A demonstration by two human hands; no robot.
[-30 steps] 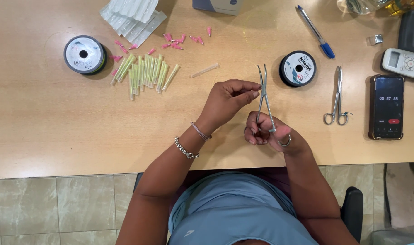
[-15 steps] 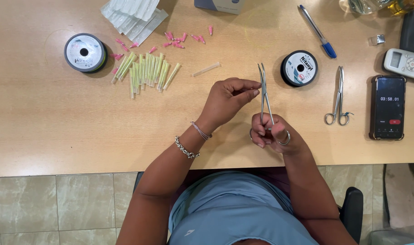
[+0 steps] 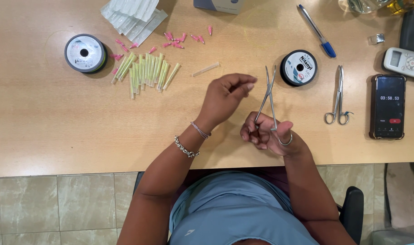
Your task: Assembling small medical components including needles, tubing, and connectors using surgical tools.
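Steel forceps held open near the middle of a wooden table.

The forceps (image 3: 269,97) stand just right of frame centre, tips pointing to the upper edge and parted, their finger rings gripped by the right hand (image 3: 269,135). The left hand (image 3: 225,96) hovers just left of the tips with fingers pinched together; whether it holds anything cannot be told. A black line spool (image 3: 299,67) lies right of the tips, scissors (image 3: 338,97) and a phone (image 3: 388,105) farther right. Yellow-green tubes (image 3: 145,72) and a second spool (image 3: 85,52) sit at upper left on the table (image 3: 43,127).
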